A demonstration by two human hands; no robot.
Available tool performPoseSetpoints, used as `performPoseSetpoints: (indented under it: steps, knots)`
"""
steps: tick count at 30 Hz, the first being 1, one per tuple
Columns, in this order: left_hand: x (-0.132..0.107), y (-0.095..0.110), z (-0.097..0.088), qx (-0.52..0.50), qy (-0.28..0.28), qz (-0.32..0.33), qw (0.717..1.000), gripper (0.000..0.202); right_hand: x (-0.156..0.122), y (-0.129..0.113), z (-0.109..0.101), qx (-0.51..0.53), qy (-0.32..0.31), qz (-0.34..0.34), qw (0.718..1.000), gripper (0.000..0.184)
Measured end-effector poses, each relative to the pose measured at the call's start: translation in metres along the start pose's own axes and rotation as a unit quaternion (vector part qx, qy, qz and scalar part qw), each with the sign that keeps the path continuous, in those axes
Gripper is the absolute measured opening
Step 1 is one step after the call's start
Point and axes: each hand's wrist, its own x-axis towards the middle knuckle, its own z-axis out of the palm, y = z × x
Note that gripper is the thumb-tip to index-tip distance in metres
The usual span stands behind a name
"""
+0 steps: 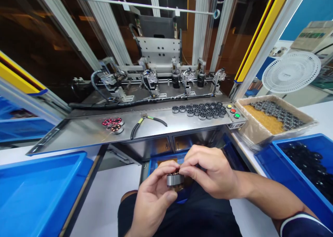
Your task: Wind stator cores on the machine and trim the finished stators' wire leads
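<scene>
My left hand (153, 195) and my right hand (208, 171) meet low in the middle of the view, over my lap. Both pinch a small round metal motor part (174, 179), silver-rimmed with a coppery inside. The left fingers grip its rim from below and the side. The right fingertips press on its top. On the steel shelf (85, 133) beyond lie wound motor stators (113, 124) with red and copper coils, a pair of pliers (145, 122), and a cluster of several dark ring parts (203, 110).
A blue bin (39, 192) stands at the left; another blue bin (307, 167) with dark parts stands at the right. A cardboard box (275, 117) holds more rings. Three coloured buttons (233, 111) sit beside the shelf. Machine fixtures (158, 77) and a white fan (291, 72) are behind.
</scene>
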Motion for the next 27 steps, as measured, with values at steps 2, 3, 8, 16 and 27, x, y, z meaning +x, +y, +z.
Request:
performPoseSetpoints:
  steps: [2, 3, 8, 16, 27]
  knots:
    - [-0.002, 0.000, -0.002, -0.008, -0.016, -0.024, 1.000, 0.027, -0.001, 0.001, 0.000, 0.005, 0.000, -0.008, 1.000, 0.014]
    - [-0.002, 0.000, -0.002, -0.012, -0.018, -0.028, 0.999, 0.025, -0.002, 0.001, 0.000, 0.008, 0.002, -0.008, 1.000, 0.015]
    - [0.002, 0.001, -0.002, 0.019, 0.031, 0.020, 0.999, 0.025, -0.013, -0.007, 0.012, 0.055, 0.090, 0.152, 0.983, 0.021]
    - [0.018, 0.004, -0.002, -0.028, 0.005, 0.005, 1.000, 0.023, -0.037, -0.003, 0.056, 0.452, 0.091, 0.423, 0.780, 0.042]
    - [0.019, 0.006, -0.016, 0.076, -0.073, 0.068, 0.992, 0.028, -0.040, 0.014, 0.058, 0.594, 0.029, 0.372, 0.713, 0.049]
